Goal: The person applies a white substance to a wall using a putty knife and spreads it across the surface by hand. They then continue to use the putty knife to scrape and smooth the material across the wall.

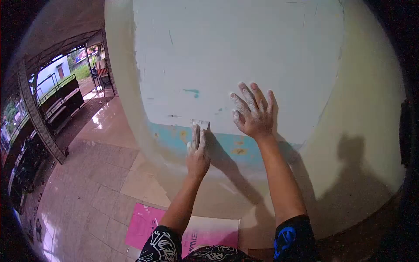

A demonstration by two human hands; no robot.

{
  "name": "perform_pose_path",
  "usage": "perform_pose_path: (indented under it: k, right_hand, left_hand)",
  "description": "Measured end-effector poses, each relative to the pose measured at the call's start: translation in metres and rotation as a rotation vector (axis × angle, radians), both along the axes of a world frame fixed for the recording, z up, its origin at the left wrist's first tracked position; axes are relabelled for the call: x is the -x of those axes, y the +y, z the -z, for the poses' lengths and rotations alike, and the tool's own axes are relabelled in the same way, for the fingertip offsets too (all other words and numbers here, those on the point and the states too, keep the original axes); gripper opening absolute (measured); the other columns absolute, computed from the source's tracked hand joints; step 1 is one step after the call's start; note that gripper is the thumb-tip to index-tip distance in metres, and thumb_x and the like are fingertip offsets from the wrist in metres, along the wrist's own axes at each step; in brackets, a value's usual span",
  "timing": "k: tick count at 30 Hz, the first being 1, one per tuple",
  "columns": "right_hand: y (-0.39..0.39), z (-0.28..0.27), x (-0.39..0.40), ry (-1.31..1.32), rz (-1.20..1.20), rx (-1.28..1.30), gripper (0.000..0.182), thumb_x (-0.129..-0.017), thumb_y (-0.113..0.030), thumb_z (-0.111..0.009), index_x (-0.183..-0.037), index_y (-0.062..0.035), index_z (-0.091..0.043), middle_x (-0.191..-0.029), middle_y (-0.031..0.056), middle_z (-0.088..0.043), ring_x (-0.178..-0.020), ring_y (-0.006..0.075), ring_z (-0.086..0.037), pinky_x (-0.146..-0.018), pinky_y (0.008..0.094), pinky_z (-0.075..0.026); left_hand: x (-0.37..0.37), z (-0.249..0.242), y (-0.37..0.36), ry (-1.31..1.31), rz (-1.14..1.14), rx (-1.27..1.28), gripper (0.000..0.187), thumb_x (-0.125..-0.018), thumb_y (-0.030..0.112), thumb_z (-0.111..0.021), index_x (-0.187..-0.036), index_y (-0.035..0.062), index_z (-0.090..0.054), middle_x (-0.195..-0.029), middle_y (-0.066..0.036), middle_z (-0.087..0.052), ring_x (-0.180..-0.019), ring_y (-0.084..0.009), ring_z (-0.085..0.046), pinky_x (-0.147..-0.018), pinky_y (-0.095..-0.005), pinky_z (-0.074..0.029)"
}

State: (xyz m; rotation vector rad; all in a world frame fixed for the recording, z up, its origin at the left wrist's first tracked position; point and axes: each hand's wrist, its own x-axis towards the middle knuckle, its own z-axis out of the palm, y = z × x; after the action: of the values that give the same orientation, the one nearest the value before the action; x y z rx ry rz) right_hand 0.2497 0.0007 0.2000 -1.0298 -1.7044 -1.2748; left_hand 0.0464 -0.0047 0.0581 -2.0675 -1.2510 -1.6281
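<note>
In front of me is a wall with a broad white putty-coated area (240,48), with a turquoise strip (168,133) bare along its lower edge. My left hand (198,155) grips a small, flat putty scraper (201,123), its pale end against the wall where white meets turquoise. Most of the scraper is hidden under the fingers. Higher and to the right, my right hand (256,114) rests on the white coating with fingers spread and nothing in it. White powder or putty covers the fingers of both hands.
A pink printed sheet (144,222) lies on the tiled floor (96,192) at the foot of the wall. To the left, a post (37,111) and a dark bench (61,109) stand by the opening outside. Tan wall (366,109) continues on the right.
</note>
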Motion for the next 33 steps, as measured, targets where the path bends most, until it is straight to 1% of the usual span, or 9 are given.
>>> perform_pose_path:
  k: [8,13,16,17,20,25,28,29,33]
  right_hand:
    - [-0.001,-0.003,0.000,0.007,-0.016,0.016,0.043,-0.091,-0.036,-0.058,-0.134,-0.0321,-0.062,-0.156,-0.0049,-0.045,-0.149,0.0217,-0.032,-0.117,0.0636,-0.020]
    - [-0.001,-0.001,0.001,0.008,-0.029,0.002,0.040,-0.092,-0.036,-0.058,-0.132,-0.0320,-0.064,-0.154,-0.0045,-0.047,-0.147,0.0213,-0.034,-0.118,0.0622,-0.020]
    - [-0.002,-0.002,0.000,0.005,-0.034,0.002,0.040,-0.092,-0.036,-0.057,-0.132,-0.0318,-0.064,-0.154,-0.0044,-0.047,-0.147,0.0214,-0.034,-0.118,0.0611,-0.020]
    - [-0.001,-0.002,0.000,0.004,-0.022,0.006,0.040,-0.092,-0.035,-0.057,-0.132,-0.0319,-0.063,-0.154,-0.0044,-0.047,-0.147,0.0215,-0.034,-0.118,0.0608,-0.020]
    - [-0.001,-0.003,0.000,-0.011,0.003,-0.010,0.041,-0.092,-0.036,-0.057,-0.132,-0.0317,-0.063,-0.154,-0.0046,-0.047,-0.148,0.0217,-0.034,-0.118,0.0600,-0.019]
    - [-0.001,-0.004,0.002,0.005,-0.053,-0.024,0.039,-0.090,-0.032,-0.058,-0.127,-0.0290,-0.067,-0.150,-0.0027,-0.051,-0.146,0.0227,-0.038,-0.119,0.0595,-0.020]
    - [-0.003,-0.005,0.002,0.009,-0.048,-0.023,0.039,-0.089,-0.032,-0.059,-0.127,-0.0291,-0.067,-0.149,-0.0027,-0.053,-0.145,0.0225,-0.038,-0.119,0.0596,-0.019]
    - [-0.001,-0.004,0.002,0.014,-0.054,-0.024,0.040,-0.089,-0.032,-0.060,-0.127,-0.0292,-0.067,-0.149,-0.0029,-0.052,-0.146,0.0224,-0.038,-0.119,0.0595,-0.018]
    - [-0.003,0.000,0.001,0.017,-0.037,0.017,0.043,-0.090,-0.032,-0.059,-0.132,-0.0308,-0.063,-0.153,-0.0037,-0.048,-0.146,0.0215,-0.036,-0.118,0.0605,-0.019]
  left_hand:
    - [-0.009,0.021,-0.005,0.034,-0.004,0.041,0.068,-0.082,-0.012,-0.046,-0.150,0.0002,-0.041,-0.162,-0.024,-0.028,-0.143,-0.0383,-0.039,-0.096,-0.0474,-0.044]
    - [-0.003,-0.009,-0.002,0.065,-0.037,0.034,0.070,-0.082,-0.009,-0.049,-0.150,0.0013,-0.041,-0.162,-0.021,-0.029,-0.136,-0.0396,-0.046,-0.098,-0.0460,-0.044]
    - [-0.008,0.024,-0.002,0.004,0.033,-0.018,0.070,-0.081,-0.010,-0.048,-0.150,0.0017,-0.041,-0.162,-0.021,-0.029,-0.136,-0.0390,-0.047,-0.095,-0.0462,-0.045]
    - [-0.010,0.033,-0.004,0.045,-0.027,0.085,0.073,-0.079,-0.010,-0.049,-0.151,0.0022,-0.041,-0.162,-0.022,-0.029,-0.139,-0.0377,-0.045,-0.093,-0.0460,-0.045]
    - [-0.011,0.009,-0.007,0.076,-0.024,-0.038,0.076,-0.078,-0.009,-0.050,-0.152,0.0030,-0.038,-0.162,-0.022,-0.028,-0.137,-0.0366,-0.046,-0.090,-0.0447,-0.046]
    - [-0.014,-0.006,-0.010,0.050,0.001,0.072,0.080,-0.078,-0.009,-0.050,-0.155,0.0112,-0.035,-0.165,-0.013,-0.026,-0.104,-0.0471,-0.056,-0.090,-0.0492,-0.049]
    - [-0.017,0.016,-0.010,0.061,-0.022,0.070,0.079,-0.078,-0.009,-0.049,-0.155,0.0086,-0.036,-0.164,-0.016,-0.027,-0.113,-0.0464,-0.055,-0.089,-0.0492,-0.049]
    - [-0.018,0.018,-0.005,0.057,-0.031,-0.016,0.077,-0.078,-0.010,-0.048,-0.153,0.0048,-0.037,-0.162,-0.020,-0.029,-0.129,-0.0437,-0.050,-0.091,-0.0491,-0.047]
    - [-0.019,-0.020,-0.004,0.081,-0.023,0.024,0.072,-0.081,-0.009,-0.048,-0.151,0.0014,-0.039,-0.161,-0.023,-0.028,-0.139,-0.0404,-0.043,-0.095,-0.0467,-0.045]
